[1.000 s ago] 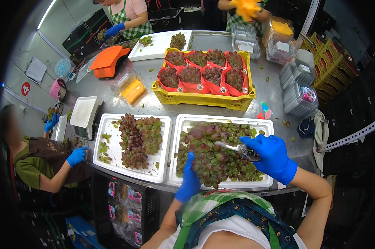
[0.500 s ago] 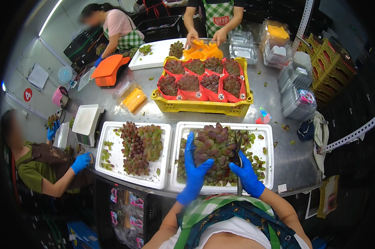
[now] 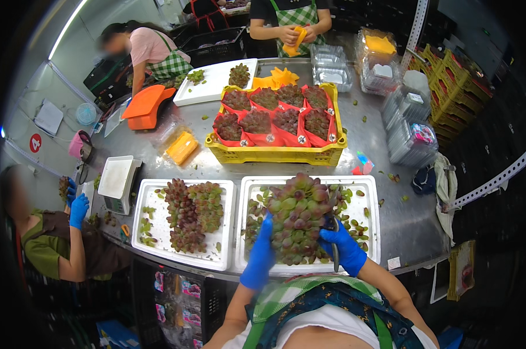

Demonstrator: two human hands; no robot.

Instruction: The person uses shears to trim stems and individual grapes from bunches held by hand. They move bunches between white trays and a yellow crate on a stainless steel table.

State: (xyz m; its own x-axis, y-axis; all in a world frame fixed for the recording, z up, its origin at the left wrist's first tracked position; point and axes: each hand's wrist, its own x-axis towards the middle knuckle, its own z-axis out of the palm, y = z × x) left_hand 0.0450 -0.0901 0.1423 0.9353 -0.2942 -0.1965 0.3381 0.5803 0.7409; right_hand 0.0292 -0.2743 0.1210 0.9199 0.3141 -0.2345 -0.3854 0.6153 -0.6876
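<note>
A large red-green bunch of grapes (image 3: 298, 215) stands raised above the right white tray (image 3: 368, 182). My blue-gloved left hand (image 3: 259, 256) grips it from the left side. In my blue-gloved right hand (image 3: 345, 249) is a pair of scissors with dark handles (image 3: 335, 251), close against the bunch's right side; its blades are mostly hidden. Loose grapes (image 3: 356, 225) lie in the tray under and around the bunch. To the left, another white tray (image 3: 164, 251) holds bunches of grapes (image 3: 184, 215) and a few loose ones.
Beyond the trays sits a yellow crate (image 3: 274, 156) of red-wrapped bunches. A scale (image 3: 117, 177) stands left, with an orange scoop-shaped piece (image 3: 146, 107) farther back. Clear plastic boxes (image 3: 408, 139) are stacked right. Co-workers (image 3: 71, 232) stand at the left and far side.
My left hand has shifted left and down, and the bunch is now tipped up, showing its fuller length. The far co-worker has lifted a piece of yellow wrapping from the table.
</note>
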